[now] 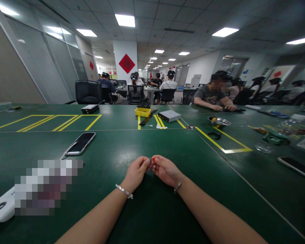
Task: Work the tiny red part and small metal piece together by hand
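Observation:
Both my hands rest on the green table (152, 210), meeting at its near middle. My left hand (137, 171) is curled into a loose fist, its fingertips touching those of my right hand (165, 169). Between the fingertips sits a tiny orange-red thing (154, 159), pinched by my right hand and perhaps by both. It is too small to name. Each wrist wears a thin silver bracelet.
A black phone (80, 143) lies to the left, and a white device (1, 206) at the near left edge. Farther back are a yellow tray (142, 112), a grey box (169, 116) and a metal bowl (219, 121). A seated person (213, 96) works at the far right.

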Available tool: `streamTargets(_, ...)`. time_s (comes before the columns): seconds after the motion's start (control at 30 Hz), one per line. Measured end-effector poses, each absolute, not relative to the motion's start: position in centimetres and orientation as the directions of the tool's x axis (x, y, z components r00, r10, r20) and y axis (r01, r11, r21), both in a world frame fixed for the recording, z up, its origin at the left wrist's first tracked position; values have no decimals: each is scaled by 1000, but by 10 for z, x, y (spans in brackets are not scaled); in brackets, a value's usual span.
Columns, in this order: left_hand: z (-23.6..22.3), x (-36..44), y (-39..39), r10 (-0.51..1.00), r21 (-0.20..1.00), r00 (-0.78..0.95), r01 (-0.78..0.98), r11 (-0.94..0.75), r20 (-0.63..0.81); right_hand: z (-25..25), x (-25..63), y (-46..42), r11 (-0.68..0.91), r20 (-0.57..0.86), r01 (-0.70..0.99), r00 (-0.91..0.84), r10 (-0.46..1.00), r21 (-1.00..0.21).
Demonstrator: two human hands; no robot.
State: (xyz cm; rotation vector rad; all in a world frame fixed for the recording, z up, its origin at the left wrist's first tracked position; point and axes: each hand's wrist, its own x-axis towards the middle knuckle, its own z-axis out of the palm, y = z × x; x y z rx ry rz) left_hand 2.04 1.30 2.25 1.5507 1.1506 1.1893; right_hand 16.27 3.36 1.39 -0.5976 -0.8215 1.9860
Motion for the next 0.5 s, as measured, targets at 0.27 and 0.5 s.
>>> streamTargets(0.27,20,22,12,969,938,91,245,-244,228,12,163,33,-361,-69,-561,-474,878,-745)
streamTargets(0.5,22,22,11,965,931,88,253,-263,248,13,161,34,-363,-93,-592,-436,895,-719)
